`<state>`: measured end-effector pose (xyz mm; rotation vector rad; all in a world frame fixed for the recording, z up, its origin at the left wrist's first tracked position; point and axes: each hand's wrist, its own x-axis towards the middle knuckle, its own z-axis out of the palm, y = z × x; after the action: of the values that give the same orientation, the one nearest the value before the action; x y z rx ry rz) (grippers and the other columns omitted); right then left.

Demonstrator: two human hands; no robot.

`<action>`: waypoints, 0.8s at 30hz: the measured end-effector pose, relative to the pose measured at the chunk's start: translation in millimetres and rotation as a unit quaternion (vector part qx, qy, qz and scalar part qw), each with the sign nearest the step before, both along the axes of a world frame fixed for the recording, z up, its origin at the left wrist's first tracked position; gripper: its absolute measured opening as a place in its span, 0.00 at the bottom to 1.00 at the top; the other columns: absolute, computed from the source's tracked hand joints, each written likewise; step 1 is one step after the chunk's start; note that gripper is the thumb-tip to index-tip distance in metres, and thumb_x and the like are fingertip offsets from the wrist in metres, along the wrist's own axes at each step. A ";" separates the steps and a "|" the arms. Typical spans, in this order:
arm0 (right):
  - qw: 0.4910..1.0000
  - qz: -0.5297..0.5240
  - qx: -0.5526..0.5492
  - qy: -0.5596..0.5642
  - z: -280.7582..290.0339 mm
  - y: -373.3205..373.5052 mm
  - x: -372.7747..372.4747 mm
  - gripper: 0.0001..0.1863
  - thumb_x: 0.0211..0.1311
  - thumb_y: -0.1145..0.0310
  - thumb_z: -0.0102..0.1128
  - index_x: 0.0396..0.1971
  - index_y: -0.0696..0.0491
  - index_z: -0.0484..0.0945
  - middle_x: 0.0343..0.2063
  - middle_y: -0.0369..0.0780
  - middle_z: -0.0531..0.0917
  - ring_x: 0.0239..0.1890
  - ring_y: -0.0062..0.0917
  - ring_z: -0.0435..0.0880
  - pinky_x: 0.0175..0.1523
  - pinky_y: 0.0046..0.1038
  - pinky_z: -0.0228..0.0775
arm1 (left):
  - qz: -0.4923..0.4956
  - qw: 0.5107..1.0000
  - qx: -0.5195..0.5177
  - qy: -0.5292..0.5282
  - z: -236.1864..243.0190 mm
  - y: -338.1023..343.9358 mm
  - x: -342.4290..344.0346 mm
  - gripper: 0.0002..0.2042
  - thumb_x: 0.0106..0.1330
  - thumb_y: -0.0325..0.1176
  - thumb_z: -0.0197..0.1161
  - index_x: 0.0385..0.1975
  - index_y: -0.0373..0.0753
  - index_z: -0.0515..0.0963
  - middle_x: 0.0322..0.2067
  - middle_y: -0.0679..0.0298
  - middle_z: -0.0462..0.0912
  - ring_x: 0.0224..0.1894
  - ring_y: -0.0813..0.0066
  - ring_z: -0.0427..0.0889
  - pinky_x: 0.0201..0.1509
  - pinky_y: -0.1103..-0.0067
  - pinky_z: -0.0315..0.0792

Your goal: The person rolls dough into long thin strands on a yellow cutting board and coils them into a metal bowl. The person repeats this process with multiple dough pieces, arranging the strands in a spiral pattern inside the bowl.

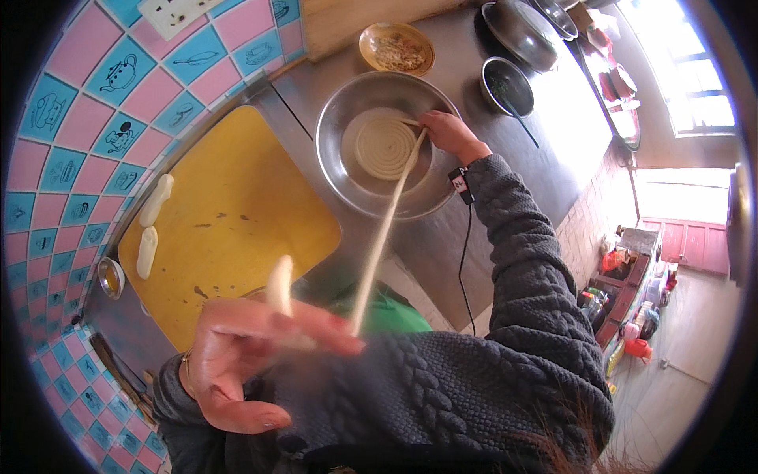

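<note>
A long pale dough rope point(384, 229) stretches from my left hand point(253, 359) up to my right hand point(450, 134). My left hand is raised close to the camera, blurred, pinching the rope's thick loose end. My right hand rests inside a wide steel basin point(335, 158), fingers on the rope where it meets a flat coil of dough point(384, 147) on the basin's bottom. A dark knitted sleeve covers my right arm, with a small clip and black cable at the wrist.
A yellow board point(229, 213) left of the basin carries two dough pieces point(151, 225). At the back stand a yellow bowl of food point(396, 49), a small dark bowl point(508, 85) and a lidded pan point(519, 31). Pink and blue wall tiles run along the left.
</note>
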<state>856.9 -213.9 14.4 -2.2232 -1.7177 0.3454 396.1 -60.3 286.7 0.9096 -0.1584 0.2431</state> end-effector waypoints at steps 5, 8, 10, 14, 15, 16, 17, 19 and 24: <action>0.993 0.076 -0.065 -0.066 6.8 -10.3 -9.1 0.19 0.54 0.79 0.57 0.47 0.52 0.82 0.48 0.44 0.84 0.55 0.40 0.80 0.63 0.38 0.71 | -0.095 0.995 0.019 -0.038 -10.3 -6.1 13.4 0.39 0.58 0.21 0.70 0.69 0.34 0.55 0.64 0.33 0.67 0.65 0.39 0.74 0.69 0.50 0.65; 0.991 0.073 -0.082 -0.078 14.3 -15.9 -16.3 0.22 0.53 0.80 0.57 0.50 0.51 0.82 0.52 0.43 0.82 0.57 0.40 0.80 0.65 0.37 0.70 | -0.112 0.992 0.032 -0.046 -12.6 -9.3 20.1 0.41 0.58 0.20 0.70 0.70 0.34 0.54 0.65 0.37 0.68 0.67 0.42 0.71 0.71 0.51 0.64; 0.992 0.068 -0.078 -0.073 21.0 -18.7 -22.5 0.24 0.52 0.81 0.57 0.51 0.52 0.82 0.54 0.43 0.81 0.57 0.41 0.79 0.64 0.38 0.71 | -0.122 0.991 0.025 -0.045 -11.3 -12.7 23.7 0.40 0.58 0.20 0.69 0.70 0.34 0.54 0.66 0.39 0.67 0.69 0.43 0.69 0.72 0.50 0.62; 0.999 -0.011 -0.036 -0.021 36.9 -25.3 -48.1 0.20 0.53 0.75 0.61 0.49 0.51 0.82 0.51 0.42 0.82 0.56 0.40 0.80 0.59 0.40 0.75 | -0.131 0.991 -0.012 -0.030 -4.2 -23.7 29.3 0.39 0.59 0.19 0.68 0.70 0.34 0.55 0.68 0.39 0.64 0.71 0.44 0.67 0.73 0.50 0.61; 1.000 0.021 -0.010 -0.005 39.7 -28.0 -60.0 0.22 0.53 0.75 0.63 0.51 0.51 0.81 0.52 0.43 0.81 0.57 0.41 0.80 0.59 0.39 0.75 | -0.136 0.990 -0.011 -0.031 -2.8 -25.9 31.1 0.39 0.59 0.19 0.68 0.70 0.34 0.55 0.68 0.39 0.64 0.70 0.44 0.67 0.73 0.50 0.61; 1.000 0.029 0.002 0.008 44.0 -30.8 -69.0 0.23 0.52 0.74 0.64 0.52 0.52 0.81 0.53 0.45 0.81 0.57 0.41 0.79 0.59 0.39 0.75 | -0.142 0.989 -0.011 -0.033 -1.3 -28.1 32.7 0.38 0.59 0.18 0.67 0.70 0.34 0.55 0.68 0.39 0.64 0.70 0.44 0.67 0.73 0.50 0.61; 0.999 0.037 0.022 0.023 45.8 -34.7 -82.9 0.23 0.51 0.72 0.66 0.51 0.51 0.81 0.51 0.44 0.81 0.55 0.40 0.80 0.58 0.38 0.76 | -0.148 0.988 -0.012 -0.035 -0.5 -29.5 34.7 0.38 0.60 0.18 0.67 0.70 0.34 0.56 0.68 0.39 0.63 0.70 0.44 0.67 0.73 0.51 0.61; 0.991 0.101 0.078 0.027 50.6 -43.4 -103.9 0.17 0.53 0.70 0.63 0.45 0.50 0.83 0.49 0.41 0.82 0.53 0.38 0.81 0.56 0.37 0.77 | -0.162 0.986 -0.016 -0.046 0.7 -31.4 38.2 0.38 0.60 0.19 0.68 0.70 0.34 0.56 0.67 0.40 0.64 0.70 0.45 0.67 0.73 0.51 0.61; 0.999 -0.017 0.022 0.039 59.8 -70.9 -122.1 0.17 0.53 0.72 0.65 0.45 0.49 0.82 0.45 0.41 0.81 0.51 0.38 0.80 0.56 0.37 0.76 | -0.196 0.978 0.042 -0.050 0.8 -31.7 45.1 0.37 0.61 0.22 0.69 0.69 0.33 0.57 0.66 0.41 0.66 0.70 0.47 0.68 0.73 0.55 0.62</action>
<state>734.8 -284.8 74.2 -2.1754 -1.6304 0.3776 441.2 -92.0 287.5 0.9312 -0.4384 -0.0849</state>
